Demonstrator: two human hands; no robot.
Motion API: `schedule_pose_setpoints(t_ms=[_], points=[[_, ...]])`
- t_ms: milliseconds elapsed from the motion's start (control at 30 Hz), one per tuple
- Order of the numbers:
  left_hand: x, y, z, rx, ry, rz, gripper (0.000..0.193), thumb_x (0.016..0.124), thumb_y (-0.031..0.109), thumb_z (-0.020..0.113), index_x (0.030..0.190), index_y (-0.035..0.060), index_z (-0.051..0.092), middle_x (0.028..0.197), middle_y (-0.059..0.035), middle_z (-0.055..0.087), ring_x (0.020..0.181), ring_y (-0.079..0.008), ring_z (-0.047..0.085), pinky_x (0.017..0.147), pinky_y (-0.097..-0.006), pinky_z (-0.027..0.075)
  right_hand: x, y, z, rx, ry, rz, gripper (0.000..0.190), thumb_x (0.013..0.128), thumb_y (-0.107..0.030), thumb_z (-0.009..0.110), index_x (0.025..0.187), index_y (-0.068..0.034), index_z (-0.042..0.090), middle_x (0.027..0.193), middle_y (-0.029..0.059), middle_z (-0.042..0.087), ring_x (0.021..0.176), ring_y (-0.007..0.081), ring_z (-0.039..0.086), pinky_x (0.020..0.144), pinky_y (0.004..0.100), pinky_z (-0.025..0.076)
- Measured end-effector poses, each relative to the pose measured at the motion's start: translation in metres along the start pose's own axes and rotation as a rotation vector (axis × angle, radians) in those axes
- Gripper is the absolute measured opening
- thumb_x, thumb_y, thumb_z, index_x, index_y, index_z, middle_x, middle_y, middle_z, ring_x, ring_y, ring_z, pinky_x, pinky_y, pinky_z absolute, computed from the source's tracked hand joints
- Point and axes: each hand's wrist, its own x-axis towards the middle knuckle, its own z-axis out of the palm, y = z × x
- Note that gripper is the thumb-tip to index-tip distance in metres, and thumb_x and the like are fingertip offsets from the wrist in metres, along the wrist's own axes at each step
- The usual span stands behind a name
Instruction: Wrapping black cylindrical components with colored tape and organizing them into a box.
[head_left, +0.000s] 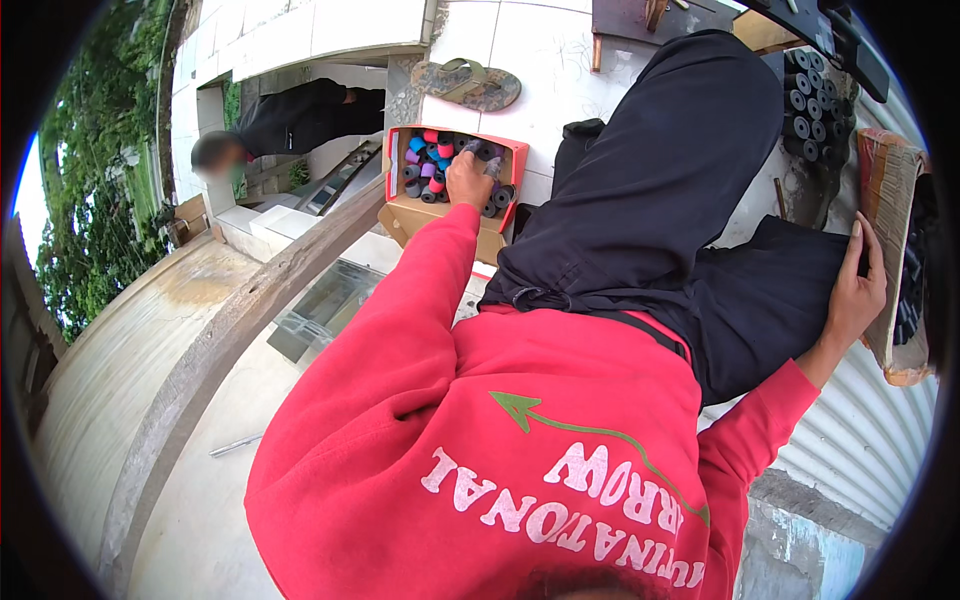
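Note:
My left hand reaches into an open red-edged cardboard box. Short foam tube pieces in black, blue, pink and purple fill much of it. Something pale and partly see-through covers or lies along my fingertips, which are among dark pieces; whether they grip one is not clear. Over on the right, my right hand rests against the side of a taped cardboard box, its fingers extended and slightly apart. Dark pieces show inside that box, too blurred to name.
A camouflage flip-flop lies on white tiles beyond the left box. Stacked black foam tubes stand at upper right. A wooden beam runs along my left, near a glass tank. Another person in dark clothes is at upper left.

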Motion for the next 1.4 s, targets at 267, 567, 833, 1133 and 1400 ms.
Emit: schedule_pose_setpoints(t_ms=[267,567,833,1133,1400], points=[[-0.038,0.032,-0.077,-1.144,0.002,-0.154,0.069,0.092,-0.012,0.073,0.155,-0.0014,0.046,0.148,-0.0142,0.059,0.130,-0.0242,0.065,0.107,-0.0340,0.055,0.002,-0.003,-0.002,-0.025,-0.031,-0.012,0.024,0.106,-0.014,0.067,0.125,-0.003,0.078,0.118,0.0101,0.080,0.109,0.0186,0.074,0.099,0.0315,0.053],[-0.040,0.135,-0.192,-1.925,-0.400,-0.194,0.066,0.098,0.005,0.073,0.158,0.0040,0.044,0.146,-0.0139,0.061,0.131,-0.0274,0.064,0.112,-0.0464,0.055,-0.029,-0.135,0.036,0.821,-0.265,0.045,0.024,0.102,-0.001,0.066,0.124,0.001,0.074,0.123,0.0143,0.076,0.119,0.0257,0.071,0.107,0.0368,0.052],[-0.042,0.205,-0.229,-2.070,-0.910,-0.187,0.077,0.101,0.031,0.073,0.164,0.0106,0.033,0.157,-0.0154,0.050,0.136,-0.0307,0.060,0.110,-0.0498,0.055,-0.042,-0.202,0.051,0.929,-0.434,-0.107,0.084,0.079,-0.014,0.090,0.155,-0.009,0.053,0.166,0.0177,0.042,0.143,0.0335,0.054,0.109,0.0416,0.049],[-0.035,0.243,-0.229,-2.082,-0.963,-0.245,0.069,0.106,0.028,0.066,0.164,0.0128,0.033,0.157,-0.0158,0.050,0.142,-0.0303,0.055,0.111,-0.0440,0.055,-0.060,-0.168,0.037,1.164,-0.509,0.350,0.021,0.095,0.002,0.074,0.115,0.004,0.078,0.096,0.0068,0.078,0.081,0.0087,0.069,0.077,0.0233,0.055],[-0.032,0.264,-0.222,-2.043,-1.053,-0.254,0.048,0.109,0.030,0.061,0.150,0.0068,0.051,0.153,-0.0171,0.055,0.143,-0.0316,0.055,0.108,-0.0391,0.056,-0.074,-0.148,0.017,1.121,-0.430,0.463,0.018,0.092,0.000,0.077,0.110,0.004,0.078,0.091,0.0034,0.074,0.087,0.0092,0.068,0.082,0.0242,0.052]])
